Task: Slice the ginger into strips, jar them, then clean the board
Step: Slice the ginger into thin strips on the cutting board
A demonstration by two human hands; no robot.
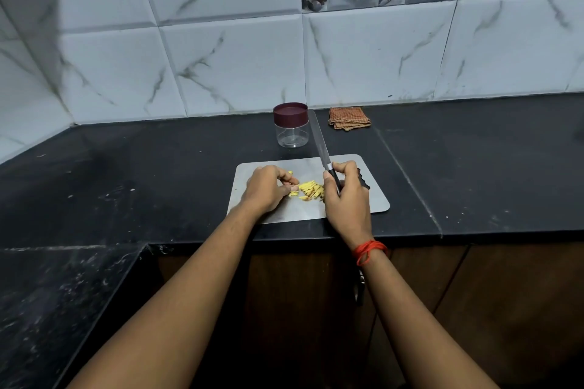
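Observation:
A steel cutting board (376, 199) lies on the black counter near its front edge. Yellow ginger strips (311, 190) are piled in the board's middle. My left hand (268, 188) rests on the board just left of the pile, its fingers curled and pinching a small ginger piece. My right hand (346, 196) grips the black handle of a knife (319, 142); the blade is lifted off the board and points away toward the wall. A clear plastic jar (291, 131) with a maroon lid on it stands behind the board and looks empty.
A folded brown checked cloth (348, 118) lies by the tiled wall, right of the jar. The black counter (158, 174) runs left and wraps round a corner toward me. Wooden cabinet doors sit below the counter's front edge.

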